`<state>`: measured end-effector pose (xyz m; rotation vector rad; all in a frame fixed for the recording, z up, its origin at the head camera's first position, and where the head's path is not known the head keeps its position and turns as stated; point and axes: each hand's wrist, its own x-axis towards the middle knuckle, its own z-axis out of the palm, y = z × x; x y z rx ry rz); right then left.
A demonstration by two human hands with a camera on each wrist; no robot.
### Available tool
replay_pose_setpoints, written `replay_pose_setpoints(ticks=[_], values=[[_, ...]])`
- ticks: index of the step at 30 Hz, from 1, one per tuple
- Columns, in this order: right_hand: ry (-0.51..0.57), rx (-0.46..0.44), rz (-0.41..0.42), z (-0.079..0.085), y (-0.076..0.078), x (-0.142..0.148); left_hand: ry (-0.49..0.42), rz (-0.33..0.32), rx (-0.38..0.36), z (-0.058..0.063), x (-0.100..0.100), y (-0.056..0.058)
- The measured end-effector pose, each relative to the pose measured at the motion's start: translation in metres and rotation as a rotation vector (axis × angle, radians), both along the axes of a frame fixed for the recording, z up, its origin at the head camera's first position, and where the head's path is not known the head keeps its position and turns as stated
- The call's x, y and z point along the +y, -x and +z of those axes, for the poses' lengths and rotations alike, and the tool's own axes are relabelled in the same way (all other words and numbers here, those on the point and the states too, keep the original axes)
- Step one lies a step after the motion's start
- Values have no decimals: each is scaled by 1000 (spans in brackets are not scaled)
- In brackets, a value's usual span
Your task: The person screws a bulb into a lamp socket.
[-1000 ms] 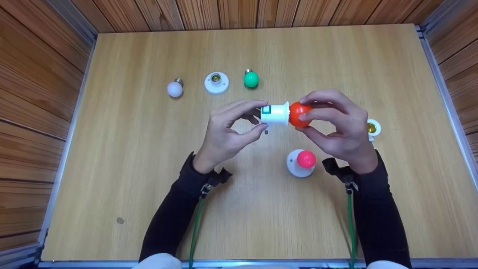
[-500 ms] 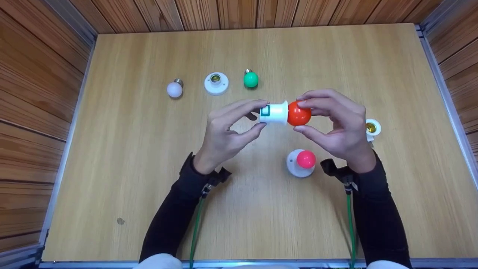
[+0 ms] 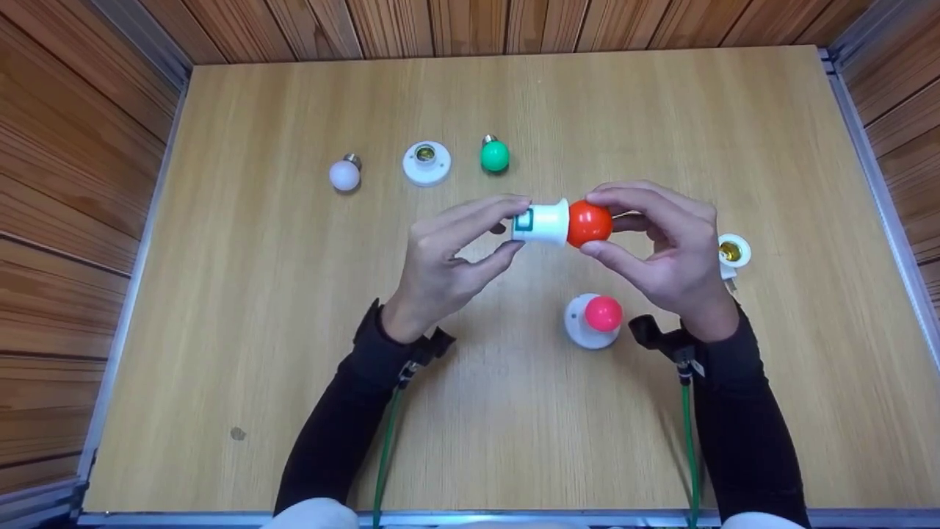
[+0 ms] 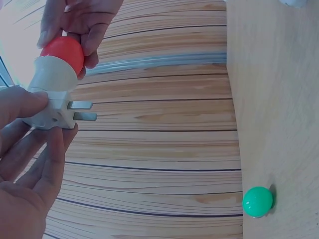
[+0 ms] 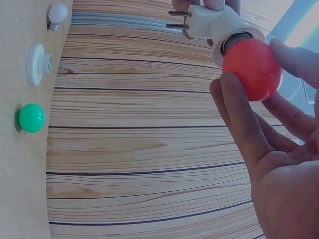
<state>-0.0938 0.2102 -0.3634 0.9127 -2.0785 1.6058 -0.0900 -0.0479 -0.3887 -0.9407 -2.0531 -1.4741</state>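
Above the table, my left hand (image 3: 455,257) pinches a white plug-in lamp socket (image 3: 541,223) between thumb and fingers. Two flat metal prongs (image 4: 82,105) stick out of its side in the left wrist view. My right hand (image 3: 661,250) holds a red light bulb (image 3: 590,223) by its round end, thumb below and fingers above. The bulb's base sits in the socket mouth; a strip of its metal base (image 5: 235,42) still shows there in the right wrist view. Below the hands, a pink bulb (image 3: 604,314) stands in a round white lamp holder (image 3: 580,330).
Toward the back of the table (image 3: 257,257) lie a white bulb (image 3: 344,175), a round white lamp holder (image 3: 426,175) and a green bulb (image 3: 495,156). Another white plug-in socket (image 3: 734,251) lies right of my right hand, partly hidden by it. Wood-panelled walls (image 3: 470,28) surround the table.
My right fingers have shifted their hold around the red bulb, exposing more of it. The bulb sits closer against the socket rim than a second ago. The left hand stays nearly still.
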Motion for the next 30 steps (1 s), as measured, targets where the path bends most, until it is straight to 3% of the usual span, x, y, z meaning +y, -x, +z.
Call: replay_pose_setpoints(ticks=[8,15,30], values=[[-114,62,-40,4,0,0,-32,-2,-11,0,0,2],[-76,179,-31,4,2,-3,-71,-25,-82,1,-1,1],[-19,260,-1,2,1,-8,-81,-57,-111,0,-1,1]])
